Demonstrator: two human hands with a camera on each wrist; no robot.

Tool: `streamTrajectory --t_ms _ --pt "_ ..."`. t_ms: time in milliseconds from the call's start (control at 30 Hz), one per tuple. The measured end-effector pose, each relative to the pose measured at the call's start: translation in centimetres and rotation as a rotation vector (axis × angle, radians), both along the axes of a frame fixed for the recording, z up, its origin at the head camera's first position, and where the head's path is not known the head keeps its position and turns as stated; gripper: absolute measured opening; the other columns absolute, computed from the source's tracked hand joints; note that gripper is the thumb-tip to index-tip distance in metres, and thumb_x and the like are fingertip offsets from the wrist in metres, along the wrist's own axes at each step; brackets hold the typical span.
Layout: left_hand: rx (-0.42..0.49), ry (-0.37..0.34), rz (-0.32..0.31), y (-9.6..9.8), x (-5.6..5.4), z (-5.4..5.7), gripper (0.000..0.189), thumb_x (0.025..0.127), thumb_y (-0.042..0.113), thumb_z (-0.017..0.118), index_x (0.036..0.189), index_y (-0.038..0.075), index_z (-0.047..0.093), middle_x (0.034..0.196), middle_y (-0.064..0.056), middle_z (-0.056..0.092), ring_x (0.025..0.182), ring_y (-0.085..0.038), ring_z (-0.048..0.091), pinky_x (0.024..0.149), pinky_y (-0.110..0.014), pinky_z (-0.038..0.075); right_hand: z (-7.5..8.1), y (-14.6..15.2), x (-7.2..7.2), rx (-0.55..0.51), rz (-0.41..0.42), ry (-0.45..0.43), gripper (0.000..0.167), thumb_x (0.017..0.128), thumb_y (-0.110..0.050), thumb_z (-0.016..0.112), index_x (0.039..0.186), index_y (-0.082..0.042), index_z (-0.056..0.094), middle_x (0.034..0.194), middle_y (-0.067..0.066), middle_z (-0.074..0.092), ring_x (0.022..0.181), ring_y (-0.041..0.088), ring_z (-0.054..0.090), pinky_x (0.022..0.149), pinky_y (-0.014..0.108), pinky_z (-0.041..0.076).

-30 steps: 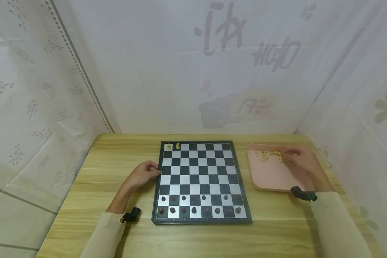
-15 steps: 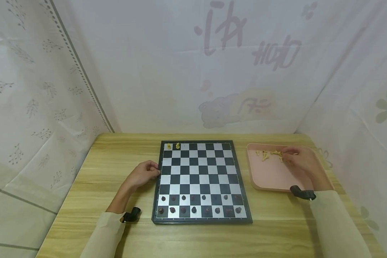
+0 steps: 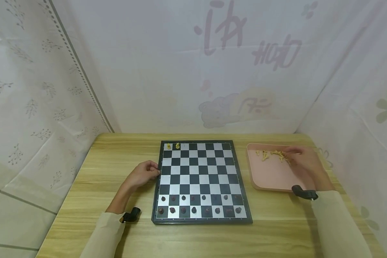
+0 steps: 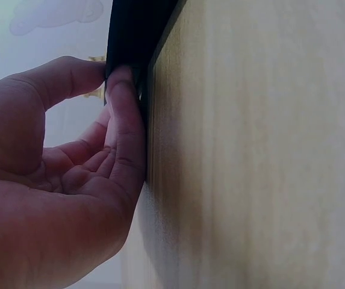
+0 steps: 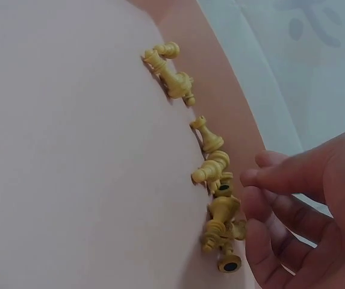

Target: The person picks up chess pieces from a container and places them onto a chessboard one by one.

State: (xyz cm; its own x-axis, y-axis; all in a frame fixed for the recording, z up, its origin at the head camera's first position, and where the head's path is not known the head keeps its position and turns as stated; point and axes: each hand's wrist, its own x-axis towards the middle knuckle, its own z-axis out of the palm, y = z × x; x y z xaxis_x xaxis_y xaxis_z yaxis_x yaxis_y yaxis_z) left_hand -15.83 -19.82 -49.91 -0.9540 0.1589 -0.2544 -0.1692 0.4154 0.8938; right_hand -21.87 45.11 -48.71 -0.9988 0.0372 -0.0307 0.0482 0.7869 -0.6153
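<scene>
From overhead, the right hand [image 3: 304, 162] hides part of the pink tray [image 3: 269, 177], right of the chessboard [image 3: 198, 170]; its wrist view shows loosely bent fingers, nothing visible in them, beside toppled yellow chess pieces [image 5: 223, 208]. The left hand [image 3: 143, 175] pinches the chessboard's left edge. Dark chess pieces [image 3: 194, 210] line its near rows. More yellow chess pieces show by the right fingertips than half a second ago.

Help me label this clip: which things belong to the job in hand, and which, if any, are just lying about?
Seemingly in the job: chessboard, dark pieces, yellow pieces, pink tray, left hand, right hand.

Just surroundings: wooden table, patterned cloth, black wrist devices.
</scene>
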Motion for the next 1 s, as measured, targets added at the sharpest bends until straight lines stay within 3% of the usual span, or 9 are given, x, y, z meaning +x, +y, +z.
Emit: streamTrajectory --t_ms 167,367,600,867,1000 --pt "-0.001 0.003 -0.002 0.0 0.1 0.0 0.021 0.102 0.003 0.070 0.120 -0.008 0.064 0.094 -0.010 0.069 0.086 -0.022 0.062 0.080 -0.034 0.049 0.0 0.6 0.2 -0.011 -0.038 0.005 0.037 0.113 -0.025 0.064 0.134 0.005 0.072 0.138 0.031 0.066 0.103 0.025 0.062 0.069 0.027 0.055" --pt "-0.004 0.005 -0.007 -0.1 0.1 0.0 0.022 0.102 0.005 0.071 0.120 -0.007 0.064 0.096 -0.010 0.070 0.088 -0.022 0.064 0.081 -0.033 0.051 0.8 0.6 0.6 -0.045 -0.066 -0.031 0.041 0.115 -0.028 0.061 0.137 0.005 0.069 0.133 0.031 0.068 0.097 0.022 0.068 0.071 0.028 0.059" --pt "-0.002 0.006 -0.012 0.0 0.1 0.0 0.022 0.102 0.004 0.071 0.120 -0.008 0.064 0.095 -0.011 0.070 0.087 -0.022 0.064 0.081 -0.033 0.051 1.3 0.7 0.7 -0.019 -0.132 -0.037 0.039 0.114 -0.023 0.057 0.139 0.005 0.068 0.132 0.032 0.068 0.098 0.029 0.068 0.068 0.032 0.059" --pt "0.000 0.006 -0.015 0.0 0.1 0.1 0.023 0.102 0.004 0.071 0.120 -0.008 0.064 0.096 -0.011 0.070 0.087 -0.022 0.064 0.080 -0.033 0.052 1.5 1.1 0.9 0.046 -0.142 -0.036 0.040 0.111 -0.019 0.056 0.141 0.006 0.066 0.134 0.035 0.066 0.110 0.044 0.059 0.078 0.043 0.046" --pt "0.007 0.017 -0.024 0.0 0.3 0.3 0.024 0.102 0.004 0.071 0.120 -0.009 0.063 0.095 -0.011 0.070 0.086 -0.022 0.064 0.080 -0.034 0.052 1.4 1.2 1.0 0.054 -0.120 -0.031 0.041 0.112 -0.022 0.057 0.139 0.007 0.066 0.139 0.038 0.062 0.122 0.054 0.057 0.088 0.061 0.049"
